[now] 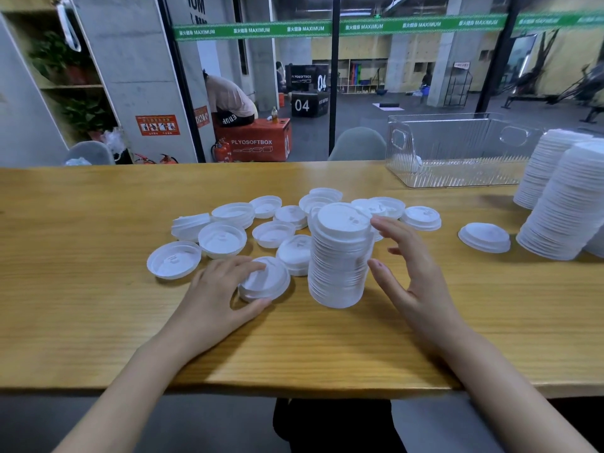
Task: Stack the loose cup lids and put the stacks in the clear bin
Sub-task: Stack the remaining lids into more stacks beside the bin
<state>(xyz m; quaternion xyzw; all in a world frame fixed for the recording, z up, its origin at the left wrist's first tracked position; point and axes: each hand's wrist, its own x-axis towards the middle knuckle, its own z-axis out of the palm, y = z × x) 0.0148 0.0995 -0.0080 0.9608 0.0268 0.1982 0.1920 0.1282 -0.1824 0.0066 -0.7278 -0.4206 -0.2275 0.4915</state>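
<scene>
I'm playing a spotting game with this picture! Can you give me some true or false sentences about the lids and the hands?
1. The left hand grips a lid lying on the table. True.
2. The right hand lifts the middle stack off the table. False: it is open beside the stack, which stands on the table.
3. The two tall stacks on the right are inside the clear bin. False: they stand on the table beside it.
4. Many loose lids lie scattered behind the middle stack. True.

Gym: plyo boxes (258,138), exercise machines (555,83) behind glass.
</scene>
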